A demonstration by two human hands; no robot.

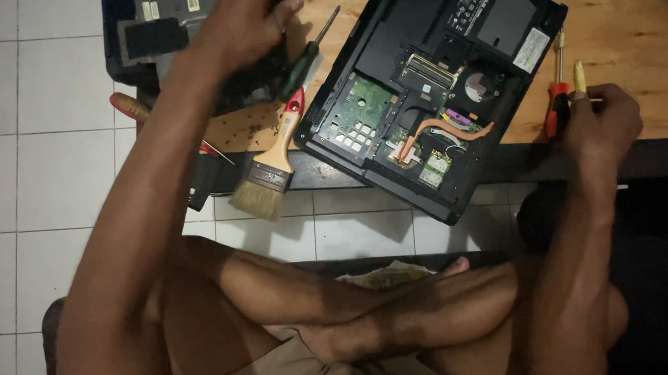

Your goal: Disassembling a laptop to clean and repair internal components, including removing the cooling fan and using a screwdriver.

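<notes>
— Starting with the biggest thing, what carries it all?

— A low wooden table (pixel 634 45) with a dark front edge, standing on a white tiled floor (pixel 32 175). The person sits cross-legged before that front edge.

— And on it?

— A black laptop with its bottom cover off (pixel 428 89), lying upside down and turned at an angle near the middle of the table. One corner juts out past the front edge. Its green circuit board, copper heat pipe and round fan opening are bare to see.

— Anything toward the far left corner?

— A second dark, flat device with a grey panel (pixel 158 28), partly hidden by the left arm.

— What lies between the two?

— A paintbrush with a pale wooden handle, red tip and tan bristles (pixel 271 168), its bristles hanging over the front edge just beside the laptop's left corner. Above it rests a screwdriver with a dark green handle (pixel 304 58). Small dark screws (pixel 257 129) are scattered on the wood beside the brush.

— The hands?

— The left hand (pixel 242 19) is curled over something dark near the far edge; I cannot tell what it grips. The right hand (pixel 604 117) is at the front edge, right of the laptop, fingers pressed together round a slim tool with a yellow handle (pixel 579 78). Just beside it lies a screwdriver with a red and black handle (pixel 555 104).
</notes>
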